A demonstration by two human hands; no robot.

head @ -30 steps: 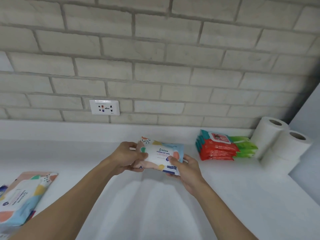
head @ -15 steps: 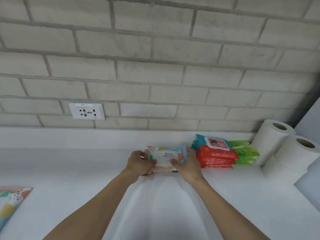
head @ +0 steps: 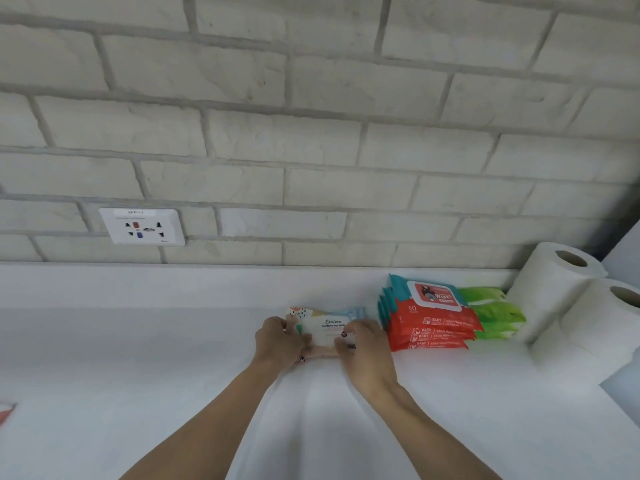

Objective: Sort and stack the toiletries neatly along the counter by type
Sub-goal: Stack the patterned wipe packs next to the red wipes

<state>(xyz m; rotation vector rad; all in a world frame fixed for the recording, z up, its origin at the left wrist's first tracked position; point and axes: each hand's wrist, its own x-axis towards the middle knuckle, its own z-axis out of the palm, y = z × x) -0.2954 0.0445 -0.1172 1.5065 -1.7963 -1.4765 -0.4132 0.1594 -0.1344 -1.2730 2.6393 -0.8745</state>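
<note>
Centre of frame, low at the counter (head: 173,358): you are gripping the pastel wipes pack (head: 330,325) at both ends, left hand (head: 277,341) and right hand (head: 363,348) each curled round it, just left of the red wipes stack (head: 433,323). Advice: keep its edges parallel to that stack while lowering.
</note>
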